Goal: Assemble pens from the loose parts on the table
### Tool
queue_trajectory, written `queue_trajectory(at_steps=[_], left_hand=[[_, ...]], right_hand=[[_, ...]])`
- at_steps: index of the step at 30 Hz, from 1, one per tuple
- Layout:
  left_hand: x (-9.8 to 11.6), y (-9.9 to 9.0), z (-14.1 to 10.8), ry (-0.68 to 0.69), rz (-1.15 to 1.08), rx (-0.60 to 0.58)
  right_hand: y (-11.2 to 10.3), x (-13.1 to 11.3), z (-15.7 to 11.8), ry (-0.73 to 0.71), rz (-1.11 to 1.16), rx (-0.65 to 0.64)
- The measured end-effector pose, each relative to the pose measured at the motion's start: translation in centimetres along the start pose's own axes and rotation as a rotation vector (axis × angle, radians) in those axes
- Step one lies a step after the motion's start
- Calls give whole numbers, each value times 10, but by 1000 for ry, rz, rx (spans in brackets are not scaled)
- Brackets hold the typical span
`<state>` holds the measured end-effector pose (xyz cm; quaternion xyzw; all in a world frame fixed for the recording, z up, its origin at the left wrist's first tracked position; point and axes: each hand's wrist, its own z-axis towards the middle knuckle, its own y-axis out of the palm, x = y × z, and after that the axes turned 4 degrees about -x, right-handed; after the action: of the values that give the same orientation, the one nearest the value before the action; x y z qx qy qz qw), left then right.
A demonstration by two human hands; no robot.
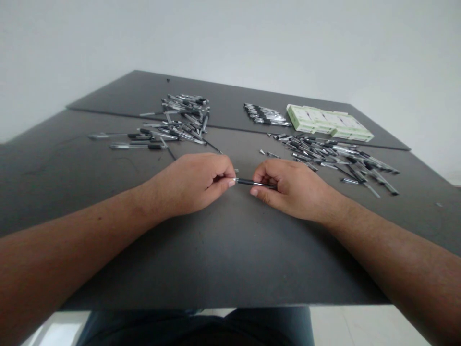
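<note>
A pen (245, 181) with a black grip lies level between my two hands, above the grey table (230, 259). My left hand (201, 182) pinches its left end between thumb and fingers. Closed around the right part of the barrel is my right hand (291, 187), its fingers partly hiding the pen. Just beyond the hands, a few small pen pieces (268, 154) lie on the table.
A loose heap of pens and pen parts (183, 120) spreads at the back left. Another heap (324, 151) lies to the right. Behind it, several pens (266, 115) form a neat row beside green and white boxes (327, 120). A pale wall (230, 43) stands behind.
</note>
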<state>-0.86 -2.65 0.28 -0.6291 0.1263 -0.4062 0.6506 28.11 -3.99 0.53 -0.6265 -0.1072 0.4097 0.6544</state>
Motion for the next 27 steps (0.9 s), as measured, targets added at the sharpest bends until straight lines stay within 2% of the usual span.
queue_trajectory(at_steps=[18, 23, 27], left_hand=[[-1, -1, -1, 49, 26, 4], [-1, 0, -2, 81, 19, 53], [-2, 2, -3, 144, 6, 92]], right_hand=[[-1, -2, 1, -22, -29, -50], [1, -3, 0, 26, 30, -5], [-1, -1, 1, 2, 14, -42]])
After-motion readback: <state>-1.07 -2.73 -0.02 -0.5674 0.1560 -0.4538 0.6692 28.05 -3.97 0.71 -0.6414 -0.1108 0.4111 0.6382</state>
